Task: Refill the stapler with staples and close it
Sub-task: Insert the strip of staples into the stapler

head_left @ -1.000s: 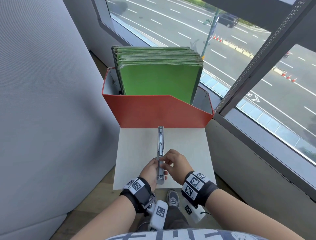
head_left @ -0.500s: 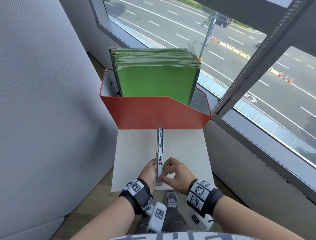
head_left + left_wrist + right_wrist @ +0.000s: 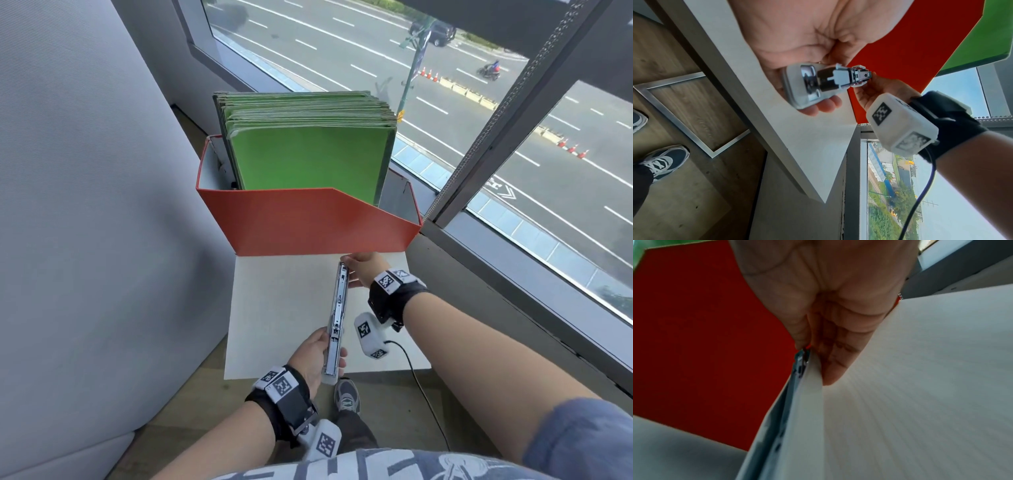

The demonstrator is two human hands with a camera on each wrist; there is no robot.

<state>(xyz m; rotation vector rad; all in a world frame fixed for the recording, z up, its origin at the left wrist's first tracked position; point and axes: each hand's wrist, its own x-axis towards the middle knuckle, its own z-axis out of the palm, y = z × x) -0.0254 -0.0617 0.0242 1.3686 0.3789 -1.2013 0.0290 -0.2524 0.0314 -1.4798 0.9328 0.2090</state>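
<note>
A white stapler [image 3: 337,317] lies unfolded in a long straight line over the white table [image 3: 281,308], its metal staple channel facing up. My left hand [image 3: 313,353] grips its near end, the base [image 3: 805,86], with fingers curled under it. My right hand [image 3: 364,269] pinches the far end [image 3: 802,360] between thumb and fingers, just in front of the red box. In the right wrist view the thumb and fingers close on the tip of the white lid. No loose staples show in any view.
A red file box [image 3: 308,222] full of green folders [image 3: 308,150] stands at the table's far edge, right behind the stapler's tip. A grey padded wall [image 3: 85,205] is on the left, a window ledge [image 3: 496,291] on the right. My shoe [image 3: 346,397] is below the table's front edge.
My right hand has left the near end of the stapler and travelled along it to the far tip, which it now pinches. The left hand keeps its grip on the near end.
</note>
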